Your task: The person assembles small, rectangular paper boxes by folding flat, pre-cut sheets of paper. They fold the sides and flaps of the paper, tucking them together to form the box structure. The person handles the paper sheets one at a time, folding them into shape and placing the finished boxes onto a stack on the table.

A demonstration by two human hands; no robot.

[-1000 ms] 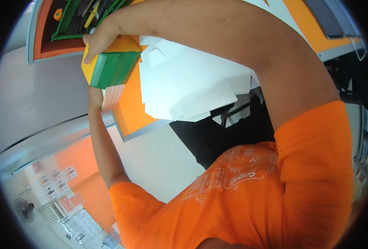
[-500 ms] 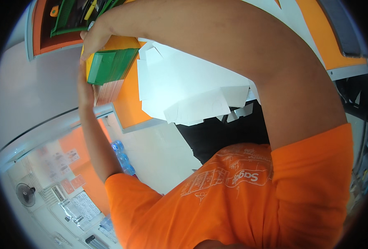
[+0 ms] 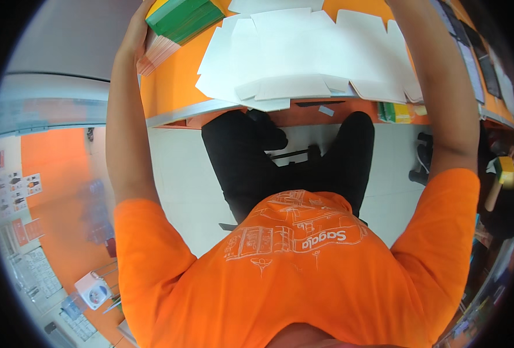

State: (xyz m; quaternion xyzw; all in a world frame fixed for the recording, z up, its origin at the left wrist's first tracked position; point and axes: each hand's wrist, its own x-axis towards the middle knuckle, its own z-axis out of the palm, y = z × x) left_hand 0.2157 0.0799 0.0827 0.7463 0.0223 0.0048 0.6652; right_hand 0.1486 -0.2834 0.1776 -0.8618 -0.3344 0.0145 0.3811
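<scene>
Orange shirt [image 3: 303, 278] fills the near part of my view, with my dark trousers [image 3: 286, 162] below the counter [image 3: 170, 87] edge and pale floor either side of them. Beyond my knees, white flat carton blanks [image 3: 309, 52] lie fanned across the orange counter, their front flaps hanging just over its edge.

My left hand [image 3: 136, 32] is up at the far left corner, wrapped on a green and yellow stack of flat packs [image 3: 184, 16]. My fingers are closed along its near side, gripping it, and a fan of thin pale sheets [image 3: 157, 53] sticks out just under my palm, touching it. The stack is tilted and sits half off the counter's left end.

My right arm [image 3: 442, 98] reaches up past the blanks and leaves the top of the view, so I cannot tell whether those fingers are clenched, released or holding anything.

What worries me: the stack is gripped from one side only, so I judge that the loose sheets beneath could slide out and drop over the counter's edge. My right forearm lies close along the overhanging blanks; a careless drag could sweep them to the floor.
</scene>
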